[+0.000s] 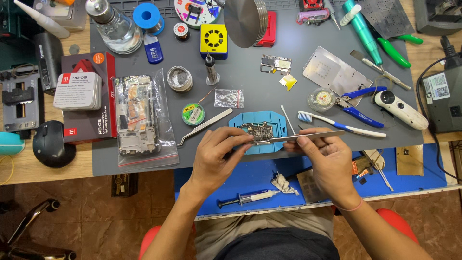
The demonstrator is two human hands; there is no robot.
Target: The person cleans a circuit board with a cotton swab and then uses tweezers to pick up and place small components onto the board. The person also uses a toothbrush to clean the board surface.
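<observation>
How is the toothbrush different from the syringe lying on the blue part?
The toothbrush is longer, with a white and blue handle and bristles at its left end; the syringe is shorter, with a dark tip and a pale barrel. The toothbrush lies on the grey mat, beyond the right hand; the syringe lies on the blue surface, below the left hand. Both lie flat, and neither hand touches them.

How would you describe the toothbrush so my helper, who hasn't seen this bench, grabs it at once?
On the grey work mat, look just beyond the right hand. The toothbrush lies flat there, below the blue-handled pliers. It is the only thing with a blue-and-white bristle head on a long white handle.
</observation>
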